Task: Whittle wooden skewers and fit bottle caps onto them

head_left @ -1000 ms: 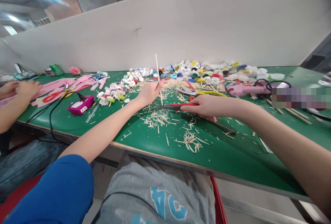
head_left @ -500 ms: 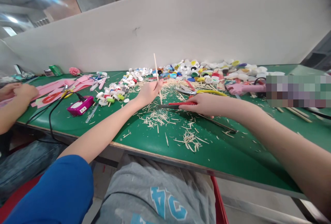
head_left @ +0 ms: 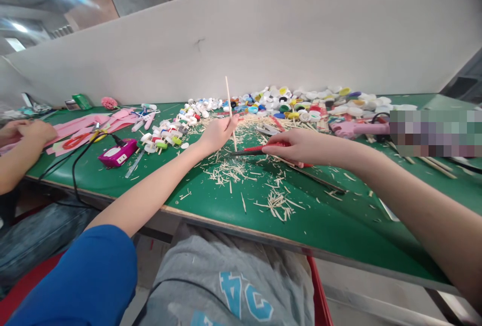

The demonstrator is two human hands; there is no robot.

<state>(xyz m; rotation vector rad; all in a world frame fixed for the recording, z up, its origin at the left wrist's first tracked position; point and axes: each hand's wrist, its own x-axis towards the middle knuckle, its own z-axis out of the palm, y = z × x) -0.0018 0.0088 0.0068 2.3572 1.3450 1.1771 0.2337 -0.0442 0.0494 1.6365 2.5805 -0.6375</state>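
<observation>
Pinched in my left hand (head_left: pixel 216 135) is a thin wooden stick (head_left: pixel 228 94), nearly upright, its lower end close to the green tabletop. My right hand (head_left: pixel 291 146) is closed around a red utility knife (head_left: pixel 253 150). The knife's dark blade points left and meets or nearly meets the stick's lower part; exact contact is too small to tell. Wood shavings (head_left: pixel 228 173) are scattered below both hands, with a small heap (head_left: pixel 280 205) nearer the front edge. A long thin metal piece (head_left: pixel 320 181) lies under my right hand.
Many bottle caps (head_left: pixel 297 102) are piled along the white partition (head_left: pixel 263 39). Left of my arm sit capped stick pieces (head_left: pixel 161 135) and a purple power socket (head_left: pixel 117 154) with a black cable. Another person's hands (head_left: pixel 37 132) are at far left. A pink glue gun (head_left: pixel 357 129) lies right.
My right hand has shifted and turned slightly, with the knife's blade end a little to the left. My left hand keeps the stick in nearly the same place.
</observation>
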